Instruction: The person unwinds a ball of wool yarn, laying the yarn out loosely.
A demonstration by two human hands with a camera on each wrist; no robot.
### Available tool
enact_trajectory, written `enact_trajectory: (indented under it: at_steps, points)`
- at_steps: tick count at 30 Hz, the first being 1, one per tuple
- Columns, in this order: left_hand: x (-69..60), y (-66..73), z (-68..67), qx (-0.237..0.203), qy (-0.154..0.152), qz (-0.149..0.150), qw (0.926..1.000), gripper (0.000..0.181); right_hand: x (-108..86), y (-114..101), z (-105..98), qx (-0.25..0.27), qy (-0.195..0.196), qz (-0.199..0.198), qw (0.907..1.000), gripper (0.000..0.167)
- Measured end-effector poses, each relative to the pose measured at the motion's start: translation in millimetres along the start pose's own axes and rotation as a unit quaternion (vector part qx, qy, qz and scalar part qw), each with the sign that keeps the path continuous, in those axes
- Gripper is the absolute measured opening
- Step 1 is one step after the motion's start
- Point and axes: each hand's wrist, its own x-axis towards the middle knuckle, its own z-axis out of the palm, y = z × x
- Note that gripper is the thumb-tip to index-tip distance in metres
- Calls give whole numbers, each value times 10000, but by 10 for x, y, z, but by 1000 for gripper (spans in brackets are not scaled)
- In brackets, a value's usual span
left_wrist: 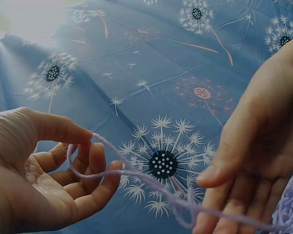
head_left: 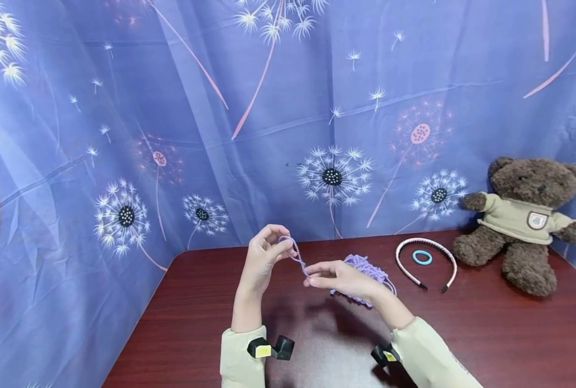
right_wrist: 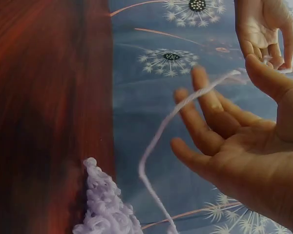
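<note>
A loop of purple yarn (head_left: 297,254) stretches between my two hands above the table. My left hand (head_left: 263,257) holds the loop's upper end between thumb and forefinger; in the left wrist view the yarn (left_wrist: 136,174) also bends around the inside of its fingers. Lower and to the right, my right hand (head_left: 345,278) pinches the strand where the loop narrows. From there the yarn (right_wrist: 156,131) runs down past its fingers in the right wrist view. A heap of purple yarn (head_left: 365,267) lies on the table behind the right hand, partly hidden by it.
On the dark red table (head_left: 195,318), a pale headband (head_left: 414,241) surrounds a blue ring (head_left: 422,257) to the right. A brown teddy bear (head_left: 522,226) sits at the back right. Behind the table hangs a blue dandelion-patterned curtain (head_left: 268,178).
</note>
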Motion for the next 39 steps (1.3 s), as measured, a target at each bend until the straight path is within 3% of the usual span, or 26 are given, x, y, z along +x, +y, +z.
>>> enact_trajectory:
  at_steps: [3, 8, 16, 23, 34, 39]
  points:
    - [-1, 1, -9, -13, 40, 3, 10000, 23, -5, 9, 7, -43, 62, 20, 10000, 40]
    - [6, 1, -25, -72, 150, 69, 9998, 22, -18, -15, -37, -102, 542, 62, 9985, 29]
    - [7, 21, -52, -181, 440, 102, 9988, 25, -90, -30, -243, -275, 1510, 80, 9881, 28]
    - [1, 40, -62, -283, 461, 116, 9985, 21, -172, -65, -434, 32, 2182, 112, 9758, 33]
    - [9, 44, -108, -383, 478, 106, 9981, 22, -333, -112, -712, 418, 2652, 296, 9628, 42]
    - [2, 61, -124, -411, 535, 58, 9977, 21, -398, -105, -800, 640, 2839, 283, 9563, 22]
